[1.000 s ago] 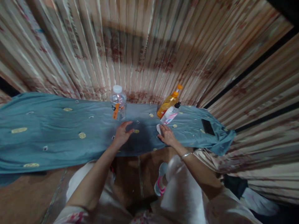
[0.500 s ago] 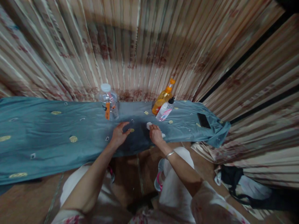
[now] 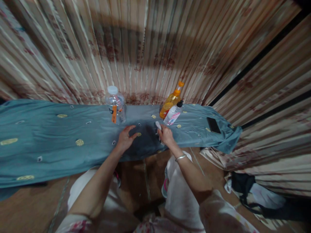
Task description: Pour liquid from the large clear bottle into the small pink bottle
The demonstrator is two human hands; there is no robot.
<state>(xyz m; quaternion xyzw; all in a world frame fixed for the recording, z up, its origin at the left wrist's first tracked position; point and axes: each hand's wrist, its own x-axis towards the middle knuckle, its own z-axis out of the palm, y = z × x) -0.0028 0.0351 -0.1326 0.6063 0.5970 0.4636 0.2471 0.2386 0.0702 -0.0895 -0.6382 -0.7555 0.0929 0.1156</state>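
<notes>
My right hand is closed around a small white object, whose pale end pokes out past the fingers; blur and the fingers hide what kind of thing it is. Over the blue-green cloth, my left hand is held with thumb and fingers apart and nothing between them. Just beyond the left hand stands a clear plastic jar with a white lid and an orange label. Past the right hand, a pump bottle with a black top and pink label leans in front of an amber bottle with an orange pump.
A blue-green patterned cloth covers the long narrow surface. On its right end lies a black phone. Striped curtains hang right behind it. A black and white bundle lies on the floor at right.
My right hand has turned and shifted slightly right, and the white object in it has tilted more upright. The left hand keeps its spread pose. The whole view has shifted a little.
</notes>
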